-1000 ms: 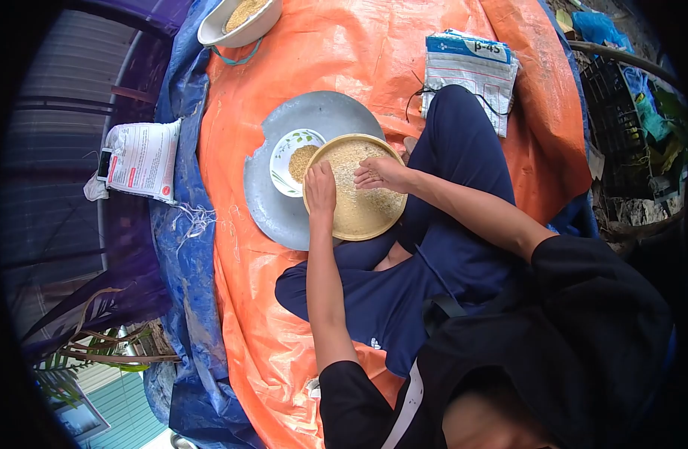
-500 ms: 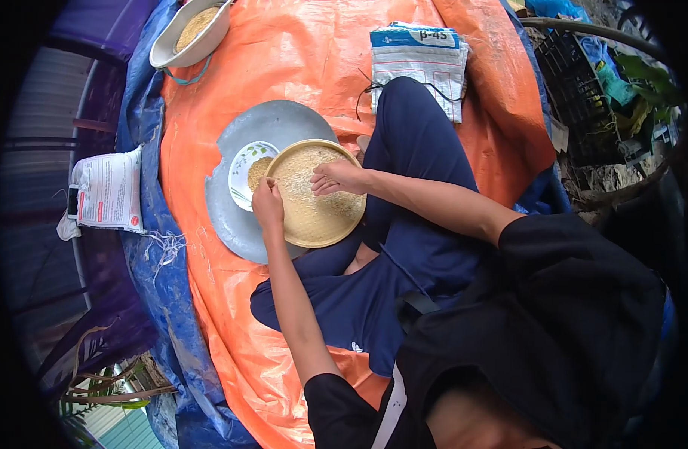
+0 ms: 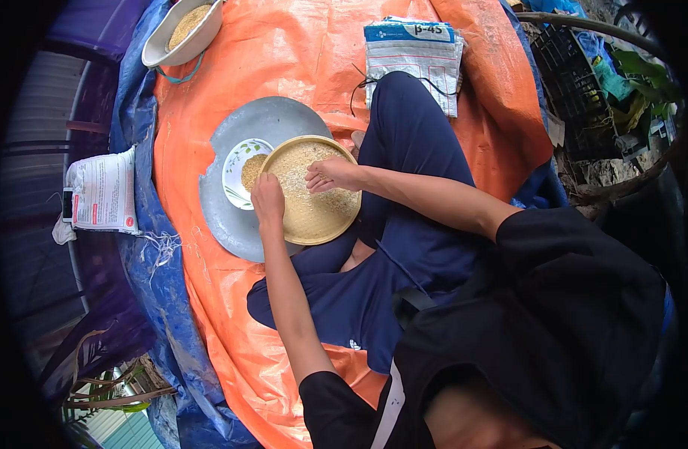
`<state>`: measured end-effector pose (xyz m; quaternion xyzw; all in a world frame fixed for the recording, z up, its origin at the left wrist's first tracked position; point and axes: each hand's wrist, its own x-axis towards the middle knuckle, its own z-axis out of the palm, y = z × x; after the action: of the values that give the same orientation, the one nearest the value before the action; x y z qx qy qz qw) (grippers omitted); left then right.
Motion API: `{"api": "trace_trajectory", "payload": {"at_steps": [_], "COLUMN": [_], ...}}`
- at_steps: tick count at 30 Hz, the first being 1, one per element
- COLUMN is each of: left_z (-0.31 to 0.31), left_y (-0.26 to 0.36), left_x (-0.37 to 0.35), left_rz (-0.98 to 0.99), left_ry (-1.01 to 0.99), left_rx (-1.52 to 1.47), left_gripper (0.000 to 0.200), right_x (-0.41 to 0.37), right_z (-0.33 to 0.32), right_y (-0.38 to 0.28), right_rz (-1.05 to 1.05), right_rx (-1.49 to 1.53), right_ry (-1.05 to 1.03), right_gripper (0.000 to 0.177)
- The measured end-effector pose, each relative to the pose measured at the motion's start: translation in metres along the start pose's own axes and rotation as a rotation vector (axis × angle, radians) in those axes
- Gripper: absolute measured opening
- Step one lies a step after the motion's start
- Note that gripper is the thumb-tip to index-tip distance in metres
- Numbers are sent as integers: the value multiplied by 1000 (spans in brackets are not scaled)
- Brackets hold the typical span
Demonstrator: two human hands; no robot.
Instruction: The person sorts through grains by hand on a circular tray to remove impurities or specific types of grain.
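A round woven basket (image 3: 321, 217) with a pale rim holds a thin spread of grain. It overlaps a large grey round tray (image 3: 232, 224) and lies against my bent leg. My left hand (image 3: 268, 198) is closed at the basket's left rim; whatever its fingers hold is hidden. Over the grain, my right hand (image 3: 333, 175) has its fingers curled together, and anything in them is too small to name. On the tray stands a white plate (image 3: 233, 168) with a green leaf pattern, partly covered by the basket. It carries a heap of golden-brown grain (image 3: 251, 170).
An orange tarp (image 3: 284, 45) lies over a blue one (image 3: 153, 299). At the upper left is a white container (image 3: 202, 41) of grain. Folded printed sacks (image 3: 415, 56) lie beyond my knee. A white bag (image 3: 101, 193) stands left; a black crate (image 3: 572, 78) is at right.
The whole view has shifted slightly left and up. My left hand has moved a little right relative to the basket rim. My right hand stays curled over the grain.
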<state>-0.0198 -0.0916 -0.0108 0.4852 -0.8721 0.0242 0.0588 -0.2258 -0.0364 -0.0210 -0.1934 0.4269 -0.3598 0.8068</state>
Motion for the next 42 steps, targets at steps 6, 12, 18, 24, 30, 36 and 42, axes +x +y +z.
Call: {"api": "trace_trajectory", "payload": {"at_steps": [6,12,18,24,30,36,42], "left_z": [-3,-7,-19,-18,-22,-23,-23], "left_y": [-3,-8,-6,-5,-8,-9,1], "left_x": [-6,-19,-20,-18,-18,-16,-6], "left_rz": [17,-204,-313,-343,-327,-299,-277], "left_ry": [16,-3,-8,82,41,26,-26], "left_rx": [-80,-402,-456,-514,-501,-441,-451], "left_gripper": [7,8,11,16,13,8,9], "right_x": [2,1,2,1,3,3,2], "right_z": [-1,-1,-2,-2,-3,-2,-1], "right_y": [1,1,2,3,4,3,3], "right_rz": [-10,-22,-33,-44,-50,-43,-45], "right_rx": [10,-15,-24,-35,-34,-33,-64], "right_ry": [4,11,3,-9,-10,-3,-10], "right_gripper": [42,44,44,44,43,37,34]}}
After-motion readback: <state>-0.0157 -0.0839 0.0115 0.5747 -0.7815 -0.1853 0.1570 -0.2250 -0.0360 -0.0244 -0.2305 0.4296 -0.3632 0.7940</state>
